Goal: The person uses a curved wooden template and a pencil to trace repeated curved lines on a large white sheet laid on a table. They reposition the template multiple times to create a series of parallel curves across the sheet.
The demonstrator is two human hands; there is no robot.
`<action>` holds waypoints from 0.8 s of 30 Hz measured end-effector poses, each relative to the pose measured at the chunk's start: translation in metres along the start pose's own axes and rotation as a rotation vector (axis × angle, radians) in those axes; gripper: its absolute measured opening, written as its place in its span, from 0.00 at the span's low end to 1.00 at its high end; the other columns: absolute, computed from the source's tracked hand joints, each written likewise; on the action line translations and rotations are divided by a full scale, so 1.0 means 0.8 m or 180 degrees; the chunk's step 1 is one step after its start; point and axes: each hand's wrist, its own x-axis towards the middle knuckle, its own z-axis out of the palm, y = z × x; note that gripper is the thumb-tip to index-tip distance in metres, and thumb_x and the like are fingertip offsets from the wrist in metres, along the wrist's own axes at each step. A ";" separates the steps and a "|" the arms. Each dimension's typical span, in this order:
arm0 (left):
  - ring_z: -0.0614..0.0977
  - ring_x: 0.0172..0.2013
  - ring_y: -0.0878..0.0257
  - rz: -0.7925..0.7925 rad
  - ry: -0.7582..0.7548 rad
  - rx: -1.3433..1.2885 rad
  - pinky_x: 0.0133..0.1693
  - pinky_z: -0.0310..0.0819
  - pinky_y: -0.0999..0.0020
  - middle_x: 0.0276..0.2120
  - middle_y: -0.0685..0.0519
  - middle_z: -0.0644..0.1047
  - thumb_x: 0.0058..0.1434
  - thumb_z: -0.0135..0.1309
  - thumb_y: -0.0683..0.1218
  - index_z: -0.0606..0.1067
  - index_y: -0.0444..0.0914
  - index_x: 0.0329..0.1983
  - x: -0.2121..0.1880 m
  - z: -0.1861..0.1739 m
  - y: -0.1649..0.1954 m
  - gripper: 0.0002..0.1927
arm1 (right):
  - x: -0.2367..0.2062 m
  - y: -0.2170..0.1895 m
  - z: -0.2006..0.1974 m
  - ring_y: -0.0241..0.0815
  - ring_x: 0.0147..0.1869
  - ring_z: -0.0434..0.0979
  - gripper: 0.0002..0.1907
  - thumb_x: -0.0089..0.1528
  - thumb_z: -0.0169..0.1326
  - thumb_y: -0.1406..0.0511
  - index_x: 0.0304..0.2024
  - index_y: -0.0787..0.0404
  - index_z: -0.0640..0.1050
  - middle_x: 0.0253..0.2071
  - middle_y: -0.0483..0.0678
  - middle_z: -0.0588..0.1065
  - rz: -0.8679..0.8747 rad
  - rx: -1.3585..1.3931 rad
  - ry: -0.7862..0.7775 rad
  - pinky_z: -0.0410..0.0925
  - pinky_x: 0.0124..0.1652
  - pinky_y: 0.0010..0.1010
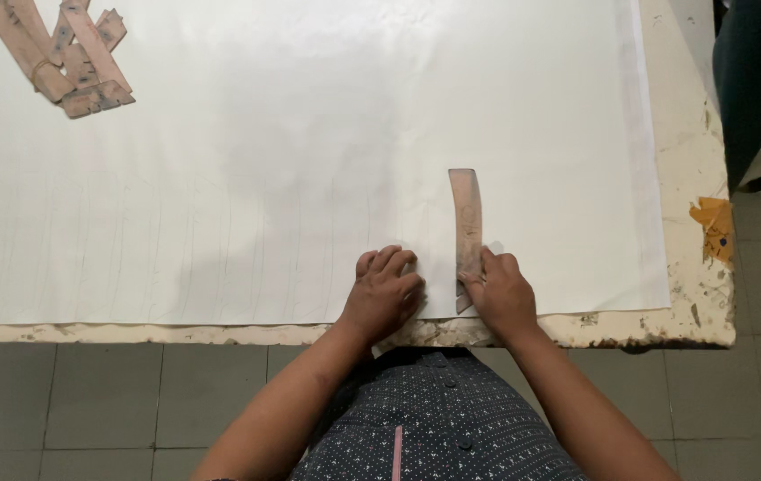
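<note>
A worn table [696, 169] carries white cloth [309, 151]; strips [64, 53] at ten o'clock, template [467, 223] at five.
</note>
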 end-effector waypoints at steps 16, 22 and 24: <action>0.41 0.76 0.52 -0.0666 -0.1021 0.0050 0.71 0.25 0.45 0.76 0.55 0.50 0.48 0.64 0.67 0.64 0.61 0.70 0.043 -0.011 0.002 0.44 | -0.013 0.005 -0.013 0.42 0.49 0.78 0.35 0.58 0.61 0.55 0.68 0.46 0.70 0.53 0.47 0.70 -0.0181 0.0471 -0.0623 0.73 0.47 0.35; 0.43 0.76 0.53 -0.0684 -0.0891 0.0010 0.72 0.27 0.46 0.76 0.56 0.52 0.47 0.66 0.65 0.66 0.60 0.68 0.037 -0.012 0.000 0.43 | -0.015 0.003 -0.010 0.42 0.49 0.77 0.35 0.58 0.61 0.54 0.68 0.45 0.70 0.53 0.48 0.69 -0.0199 0.0389 -0.0647 0.73 0.47 0.35; 0.43 0.76 0.54 -0.0689 -0.0849 -0.0038 0.72 0.27 0.47 0.76 0.57 0.53 0.48 0.66 0.65 0.66 0.60 0.68 0.035 -0.011 -0.001 0.43 | -0.016 0.003 -0.011 0.43 0.48 0.77 0.34 0.59 0.60 0.54 0.68 0.45 0.70 0.52 0.48 0.69 -0.0267 0.0456 -0.0601 0.73 0.47 0.35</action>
